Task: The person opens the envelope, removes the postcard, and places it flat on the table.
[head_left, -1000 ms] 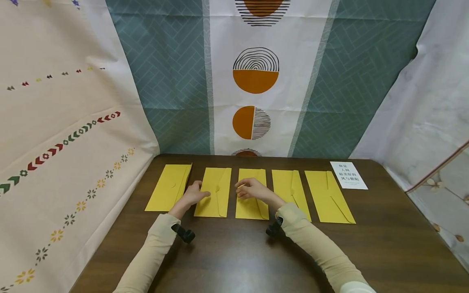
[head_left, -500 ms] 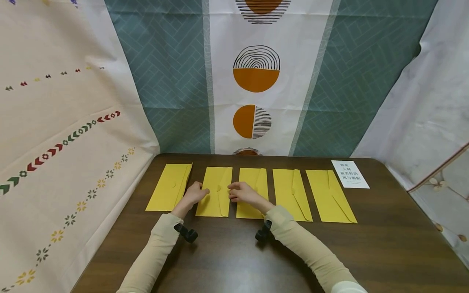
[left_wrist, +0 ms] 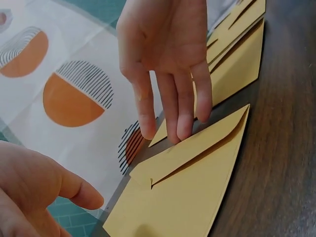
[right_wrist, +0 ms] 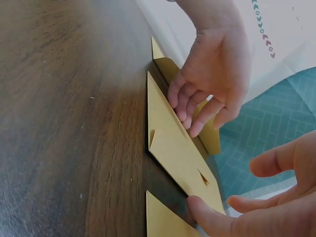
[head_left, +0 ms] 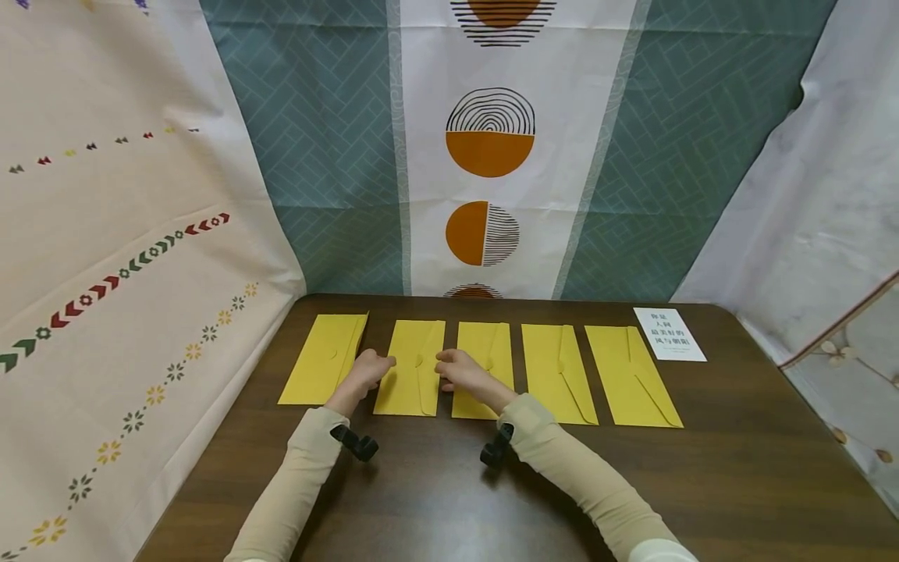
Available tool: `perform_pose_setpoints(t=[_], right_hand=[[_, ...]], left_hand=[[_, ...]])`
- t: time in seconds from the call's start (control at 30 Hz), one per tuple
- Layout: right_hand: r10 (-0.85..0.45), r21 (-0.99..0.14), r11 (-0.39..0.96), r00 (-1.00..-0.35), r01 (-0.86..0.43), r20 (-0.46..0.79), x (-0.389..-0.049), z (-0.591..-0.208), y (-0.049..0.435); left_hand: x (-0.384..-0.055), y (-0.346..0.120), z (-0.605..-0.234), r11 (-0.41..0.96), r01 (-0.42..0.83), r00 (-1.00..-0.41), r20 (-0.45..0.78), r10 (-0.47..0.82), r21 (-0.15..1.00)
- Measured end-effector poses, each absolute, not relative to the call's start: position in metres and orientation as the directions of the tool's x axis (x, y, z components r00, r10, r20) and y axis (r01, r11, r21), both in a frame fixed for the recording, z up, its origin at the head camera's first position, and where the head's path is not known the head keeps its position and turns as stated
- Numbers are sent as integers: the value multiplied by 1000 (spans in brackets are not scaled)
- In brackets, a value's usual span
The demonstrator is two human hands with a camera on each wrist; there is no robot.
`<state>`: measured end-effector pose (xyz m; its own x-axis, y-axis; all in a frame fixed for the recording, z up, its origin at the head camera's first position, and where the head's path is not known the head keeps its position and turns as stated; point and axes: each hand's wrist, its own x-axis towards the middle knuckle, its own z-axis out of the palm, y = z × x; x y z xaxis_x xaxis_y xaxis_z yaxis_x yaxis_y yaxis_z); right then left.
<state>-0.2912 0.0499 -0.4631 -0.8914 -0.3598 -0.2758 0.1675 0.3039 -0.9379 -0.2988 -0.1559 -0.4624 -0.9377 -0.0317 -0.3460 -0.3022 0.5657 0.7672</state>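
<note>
Several yellow envelopes lie in a row, and the second from the left (head_left: 410, 375) lies between my hands. At its left edge is my left hand (head_left: 367, 373), fingers loosely bent; in the right wrist view the left hand (right_wrist: 212, 74) has its fingertips right at the envelope's long edge. My right hand (head_left: 469, 376) reaches over the third envelope (head_left: 485, 336), its fingertips at the second one's right edge. The left wrist view shows the right fingers (left_wrist: 170, 108) straight and pointing down beside the envelope flap (left_wrist: 192, 148). Neither hand grips anything.
The first envelope (head_left: 319, 355) lies left of my left hand. Two more, the fourth envelope (head_left: 555, 367) and the fifth envelope (head_left: 628, 375), are to the right. A white printed card (head_left: 669, 334) lies at the back right of the brown table (head_left: 435, 499), before hanging cloths.
My right hand has moved left from over the third envelope to the second one's right edge. My left hand has drawn slightly left, to that envelope's left edge. The envelopes stay in place.
</note>
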Motion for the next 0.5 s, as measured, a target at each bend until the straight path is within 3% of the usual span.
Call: perform_pose_setpoints(t=[0.5], right_hand=[[-332, -923, 343, -897, 173, -292, -287, -464, 48]], left_hand=[[-298, -155, -463, 454, -263, -952, -307, 24, 851]])
